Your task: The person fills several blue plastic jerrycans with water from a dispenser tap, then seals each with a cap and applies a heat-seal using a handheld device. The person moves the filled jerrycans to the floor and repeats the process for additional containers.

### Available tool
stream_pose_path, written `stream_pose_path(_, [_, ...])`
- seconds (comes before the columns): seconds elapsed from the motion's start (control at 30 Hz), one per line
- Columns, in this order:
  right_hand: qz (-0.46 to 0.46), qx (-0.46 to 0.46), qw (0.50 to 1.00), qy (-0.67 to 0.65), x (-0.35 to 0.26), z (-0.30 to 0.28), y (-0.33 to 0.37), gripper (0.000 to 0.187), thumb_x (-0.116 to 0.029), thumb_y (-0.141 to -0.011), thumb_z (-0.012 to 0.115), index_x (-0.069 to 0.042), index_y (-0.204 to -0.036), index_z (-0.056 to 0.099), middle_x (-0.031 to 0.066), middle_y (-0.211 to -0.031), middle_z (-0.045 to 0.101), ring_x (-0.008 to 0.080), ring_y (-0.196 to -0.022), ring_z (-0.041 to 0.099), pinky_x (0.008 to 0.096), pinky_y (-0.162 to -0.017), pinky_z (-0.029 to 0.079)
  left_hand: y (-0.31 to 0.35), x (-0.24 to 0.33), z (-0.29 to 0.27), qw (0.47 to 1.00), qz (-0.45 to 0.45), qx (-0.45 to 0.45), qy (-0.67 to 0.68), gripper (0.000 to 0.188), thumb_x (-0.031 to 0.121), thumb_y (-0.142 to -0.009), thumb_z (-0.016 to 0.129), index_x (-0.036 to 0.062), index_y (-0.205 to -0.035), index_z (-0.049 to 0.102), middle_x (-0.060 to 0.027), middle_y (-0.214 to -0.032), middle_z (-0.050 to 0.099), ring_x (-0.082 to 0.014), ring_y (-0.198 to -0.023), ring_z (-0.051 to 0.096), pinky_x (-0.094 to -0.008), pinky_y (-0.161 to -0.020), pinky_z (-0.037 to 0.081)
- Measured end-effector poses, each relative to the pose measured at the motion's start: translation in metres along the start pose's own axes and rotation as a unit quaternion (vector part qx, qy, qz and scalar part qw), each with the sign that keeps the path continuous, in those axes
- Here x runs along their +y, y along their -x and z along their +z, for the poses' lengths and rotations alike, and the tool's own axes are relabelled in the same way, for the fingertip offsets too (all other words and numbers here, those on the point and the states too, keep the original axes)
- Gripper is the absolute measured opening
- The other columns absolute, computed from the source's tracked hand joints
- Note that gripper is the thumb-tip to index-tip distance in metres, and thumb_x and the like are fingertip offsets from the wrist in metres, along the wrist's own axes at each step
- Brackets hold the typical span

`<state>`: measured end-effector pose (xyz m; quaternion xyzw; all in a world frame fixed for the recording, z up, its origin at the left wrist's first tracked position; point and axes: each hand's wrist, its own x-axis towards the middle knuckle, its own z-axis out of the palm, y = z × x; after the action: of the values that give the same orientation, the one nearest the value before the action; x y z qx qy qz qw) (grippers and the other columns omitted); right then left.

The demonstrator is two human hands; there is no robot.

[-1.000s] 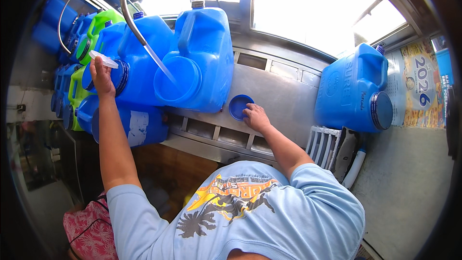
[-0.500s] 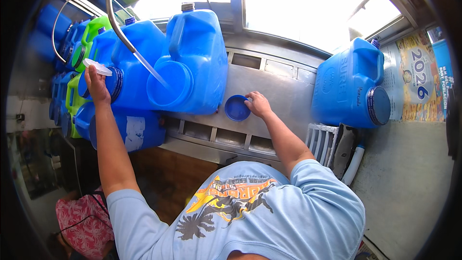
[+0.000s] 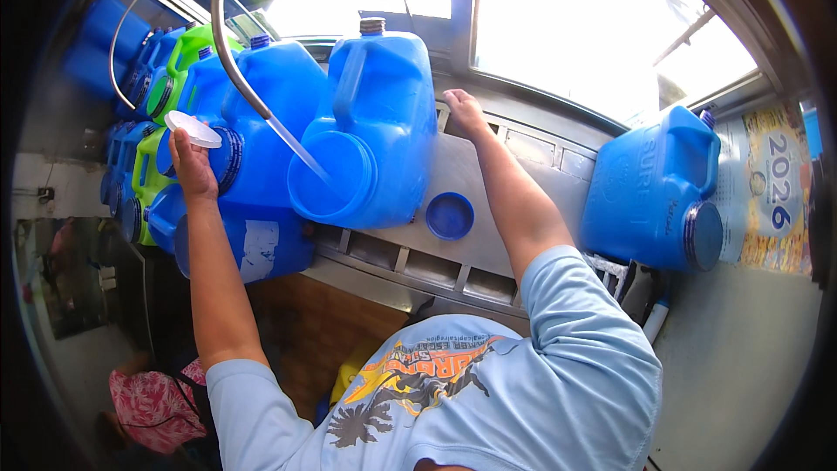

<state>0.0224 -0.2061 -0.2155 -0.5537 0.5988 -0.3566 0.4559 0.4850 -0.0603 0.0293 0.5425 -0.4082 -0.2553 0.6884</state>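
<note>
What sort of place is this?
Probably a water-refilling station: a curved metal spout pours clear liquid into an open blue jug, and more blue and green jugs crowd the left.

The lone jug [image 3: 641, 196] bears raised capital letters on its side and dark handwriting near its cap [image 3: 704, 235]. Right of the jug, a poster [image 3: 774, 187] shows a large four-digit number in dark figures. Below and left of the jug, a shirt [image 3: 462, 397] carries orange and dark lettering.
</note>
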Motion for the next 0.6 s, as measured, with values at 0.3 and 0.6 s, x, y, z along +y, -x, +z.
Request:
stream_pose_path(0.3, [0.125,-0.085,0.982,-0.113,-0.021,0.041,-0.122,0.053,-0.043,-0.105,0.048,-0.001,-0.134,0.061,0.0189,-0.137,0.063,0.0286,-0.129,0.057,0.0407,-0.107,0.043,0.007,0.006,0.003,1.0,-0.008,-0.002,-0.019,0.089,0.064,-0.095,0.059,0.0026,-0.153,0.031,-0.0211,-0.149,0.045,-0.0358,-0.135,0.049,-0.0483,-0.118,0.032])
stream_pose_path(0.6, [0.118,-0.192,0.973,-0.039,-0.032,0.046,-0.138,0.054,-0.046,-0.103,0.048,-0.003,-0.133,0.063,0.0197,-0.133,0.065,0.0308,-0.126,0.059,0.0428,-0.104,0.045,0.011,0.009,0.008,1.0,-0.004,0.013,-0.026,0.092,0.067,-0.093,0.059,0.0028,-0.153,0.032,-0.0193,-0.149,0.046,-0.034,-0.136,0.049,-0.0465,-0.119,0.031])
